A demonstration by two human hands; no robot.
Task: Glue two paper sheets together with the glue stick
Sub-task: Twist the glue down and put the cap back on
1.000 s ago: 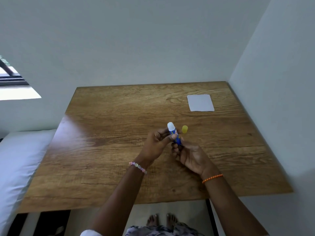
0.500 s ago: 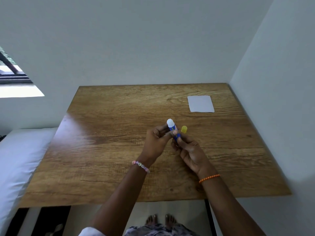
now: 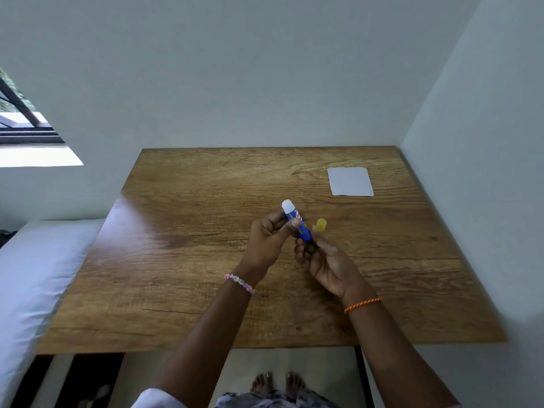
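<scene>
With the yellow cap (image 3: 321, 225) off as before, we pinch the glue stick (image 3: 295, 221) in left hand (image 3: 269, 242) and right hand (image 3: 322, 260) above the tabletop (image 3: 188, 260) centre, paper (image 3: 350, 181) waiting unglued near its far right corner.

Both forearms are bare from wrist to elbow. The left wrist carries a bracelet (image 3: 239, 283) of translucent beads in pink, green and pale lilac. The right wrist carries a thin braided orange cord (image 3: 362, 305). A bit of white sleeve (image 3: 156, 399) shows at the bottom edge, at the left upper arm. Below, between the arms, a strip of patterned grey-lilac cloth (image 3: 273, 401) covers the lap or legs. 2 bare feet (image 3: 278, 384) stand side by side under it, toes pointing forward, with light-coloured nails.
</scene>
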